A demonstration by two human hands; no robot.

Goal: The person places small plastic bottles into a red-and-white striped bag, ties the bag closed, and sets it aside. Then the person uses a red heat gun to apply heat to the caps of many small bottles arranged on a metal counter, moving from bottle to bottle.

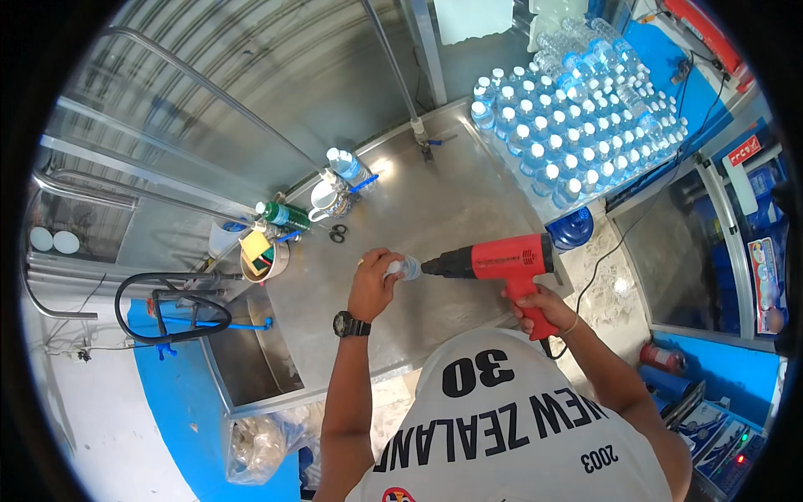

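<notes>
My left hand, with a black watch on the wrist, grips a small clear plastic bottle by its white-capped end above the stainless steel counter. In my right hand is a red heat gun, held by its handle. The gun's black nozzle points left and ends close beside the bottle. Whether nozzle and bottle touch, I cannot tell. My fingers cover part of the bottle.
Many white-capped water bottles crowd a side table at upper right. Along the counter's back edge are a mug, scissors, a green bottle and a tub with sponges. A black cord runs at right. A sink lies left.
</notes>
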